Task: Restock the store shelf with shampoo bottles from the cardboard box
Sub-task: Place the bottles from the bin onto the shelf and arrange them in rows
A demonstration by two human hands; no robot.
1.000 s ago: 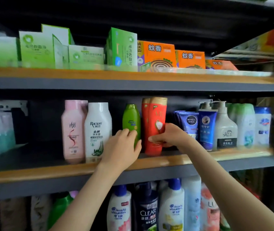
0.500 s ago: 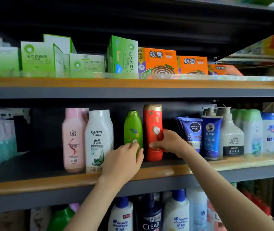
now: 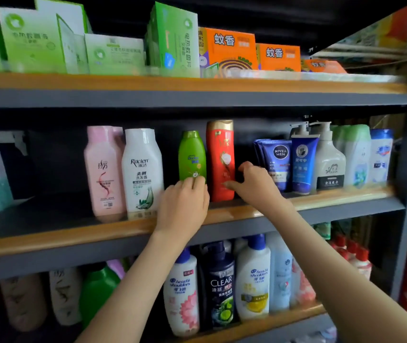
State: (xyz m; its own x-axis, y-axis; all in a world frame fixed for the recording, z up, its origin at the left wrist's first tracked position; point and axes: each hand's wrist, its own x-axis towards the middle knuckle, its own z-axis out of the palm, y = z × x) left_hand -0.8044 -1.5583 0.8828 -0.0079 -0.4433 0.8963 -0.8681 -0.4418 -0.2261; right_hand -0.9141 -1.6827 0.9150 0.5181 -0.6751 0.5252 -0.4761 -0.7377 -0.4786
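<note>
Closest in: the left hand (image 3: 184, 206) has its fingers (image 3: 194, 180) bent onto the lower front of the green bottle (image 3: 192, 154), thumb hidden. The right hand (image 3: 255, 188) has its thumb on the red bottle (image 3: 220, 154) and its fingers curled just beside the right edge. It's too blurry to call that a grip. Both bottles stand upright, side by side, on the middle shelf (image 3: 73, 231). My guess is glossy stiff plastic, hefty if full, and the tall red one tippy, so grab mid-body, not the cap.

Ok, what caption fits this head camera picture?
Left hand touches a green bottle, right hand pinches a red bottle on the middle shelf.
</note>
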